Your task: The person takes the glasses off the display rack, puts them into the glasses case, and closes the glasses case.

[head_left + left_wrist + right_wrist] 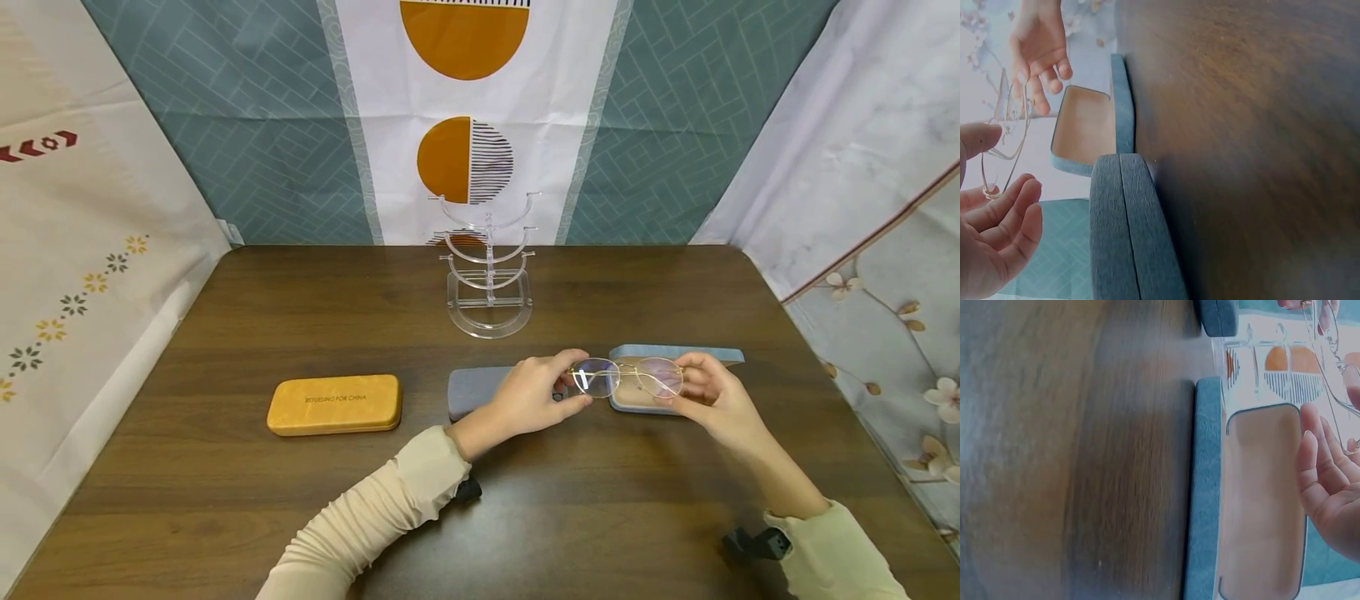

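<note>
A pair of thin gold-rimmed eyeglasses (pixel 628 377) is held level between both hands, above an opened blue glasses case (pixel 678 353) with a tan lining. My left hand (pixel 534 393) pinches the glasses at their left end between thumb and fingers. At the other end, my right hand (pixel 716 396) pinches them the same way. The left wrist view shows the left thumb and fingers at one hinge. Below the left hand sits a closed grey-blue glasses case (pixel 472 390), partly hidden by that hand. In the right wrist view the blue case's lining (pixel 1263 500) is bare.
A closed yellow glasses case (pixel 334 405) with printed lettering lies on the left of the brown wooden table (pixel 225 500). Toward the back stands a clear three-tier glasses display stand (pixel 490 287). Patterned cloths (pixel 262 125) hang around the table's back and sides.
</note>
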Tool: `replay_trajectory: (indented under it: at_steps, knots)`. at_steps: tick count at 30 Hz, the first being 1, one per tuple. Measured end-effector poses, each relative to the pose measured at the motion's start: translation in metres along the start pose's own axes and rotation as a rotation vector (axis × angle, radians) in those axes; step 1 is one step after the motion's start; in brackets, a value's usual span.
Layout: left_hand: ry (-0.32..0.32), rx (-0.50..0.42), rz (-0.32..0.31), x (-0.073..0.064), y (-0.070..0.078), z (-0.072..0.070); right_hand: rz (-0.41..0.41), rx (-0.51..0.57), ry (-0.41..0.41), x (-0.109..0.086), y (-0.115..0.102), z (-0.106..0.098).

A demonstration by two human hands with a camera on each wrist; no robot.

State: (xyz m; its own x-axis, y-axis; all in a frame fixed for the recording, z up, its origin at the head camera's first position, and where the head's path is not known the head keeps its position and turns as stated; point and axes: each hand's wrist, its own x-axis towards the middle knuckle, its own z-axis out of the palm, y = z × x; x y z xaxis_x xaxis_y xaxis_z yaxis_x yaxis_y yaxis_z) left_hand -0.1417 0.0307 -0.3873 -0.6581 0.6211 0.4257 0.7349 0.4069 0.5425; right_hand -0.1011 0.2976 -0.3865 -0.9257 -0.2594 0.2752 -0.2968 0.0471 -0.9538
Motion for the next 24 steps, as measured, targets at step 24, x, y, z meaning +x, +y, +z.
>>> replay_trajectory:
  at_steps: [24]
  knots:
    - [-0.032,0.015,-0.071,0.017,0.005,0.024,0.123,-0.208,0.087,-0.01,0.008,-0.026]
